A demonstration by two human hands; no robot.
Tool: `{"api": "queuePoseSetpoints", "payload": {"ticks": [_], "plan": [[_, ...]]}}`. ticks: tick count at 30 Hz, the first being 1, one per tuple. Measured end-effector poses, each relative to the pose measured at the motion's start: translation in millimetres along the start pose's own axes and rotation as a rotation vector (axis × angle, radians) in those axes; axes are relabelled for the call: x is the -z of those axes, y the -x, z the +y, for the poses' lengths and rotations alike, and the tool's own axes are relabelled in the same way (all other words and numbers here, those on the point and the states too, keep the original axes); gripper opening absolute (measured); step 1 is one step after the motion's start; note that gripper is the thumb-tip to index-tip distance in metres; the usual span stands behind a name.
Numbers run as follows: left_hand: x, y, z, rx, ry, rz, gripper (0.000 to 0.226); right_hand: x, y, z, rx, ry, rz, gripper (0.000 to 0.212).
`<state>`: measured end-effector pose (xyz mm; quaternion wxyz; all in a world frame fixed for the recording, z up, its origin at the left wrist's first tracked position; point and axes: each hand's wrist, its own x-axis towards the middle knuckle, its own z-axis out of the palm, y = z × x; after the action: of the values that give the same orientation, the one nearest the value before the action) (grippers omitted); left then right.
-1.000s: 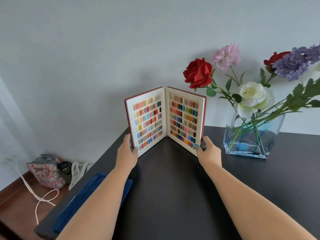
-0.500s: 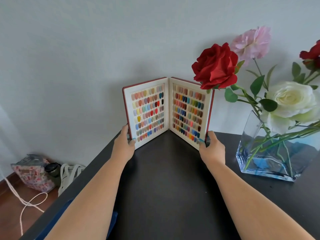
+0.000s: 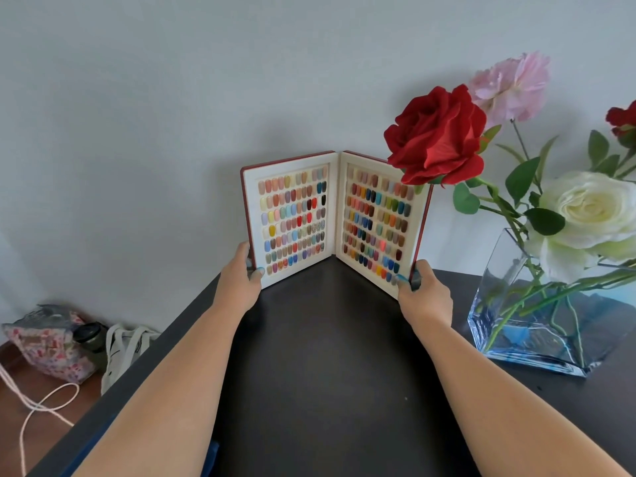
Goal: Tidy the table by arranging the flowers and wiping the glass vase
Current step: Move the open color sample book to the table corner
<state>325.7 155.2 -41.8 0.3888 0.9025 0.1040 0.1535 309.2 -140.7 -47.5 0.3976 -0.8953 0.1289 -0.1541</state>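
Observation:
A clear glass vase (image 3: 509, 325) stands on the dark table (image 3: 327, 373) at the right, holding a red rose (image 3: 437, 136), a pink flower (image 3: 512, 86) and a white rose (image 3: 592, 211). An open red-covered nail colour sample book (image 3: 335, 218) stands upright at the table's back edge against the wall. My left hand (image 3: 241, 280) grips the bottom of its left cover. My right hand (image 3: 425, 292) grips the bottom of its right cover, just left of the vase.
A blue cloth (image 3: 211, 456) peeks out under my left forearm at the table's front left. On the floor to the left lie a floral bag (image 3: 51, 342), a white tote (image 3: 125, 349) and a pale cord (image 3: 38, 407). A second red flower (image 3: 623, 120) is cut off at the right edge.
The view has come closer to the book and vase. Both hands stay on the book's covers, and the book stands a little nearer the wall.

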Motion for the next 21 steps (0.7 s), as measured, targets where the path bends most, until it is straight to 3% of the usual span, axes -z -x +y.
{"api": "queuePoseSetpoints", "payload": {"ticks": [11,14,16,19,21], "plan": [[-2.8,-6.2,1.7,0.049,0.081,0.027,0.059,-5.7,4.0,6.2,0.001,-0.019,0.056,0.036],[-7.4,0.9,12.3,0.104,0.207,0.09,0.066,-4.1,8.8,4.8,-0.028,-0.042,0.033,0.042],[-11.3,9.3,22.9,0.123,0.298,0.212,0.073,-3.4,11.6,2.6,-0.064,-0.129,0.012,0.047],[-16.3,33.4,50.9,0.03,0.441,0.355,0.07,3.9,25.7,-4.2,-0.092,-0.241,-0.042,0.063],[-20.0,52.5,72.4,-0.074,0.504,0.322,0.065,15.5,42.8,-7.8,-0.017,-0.278,-0.065,0.066]]}}
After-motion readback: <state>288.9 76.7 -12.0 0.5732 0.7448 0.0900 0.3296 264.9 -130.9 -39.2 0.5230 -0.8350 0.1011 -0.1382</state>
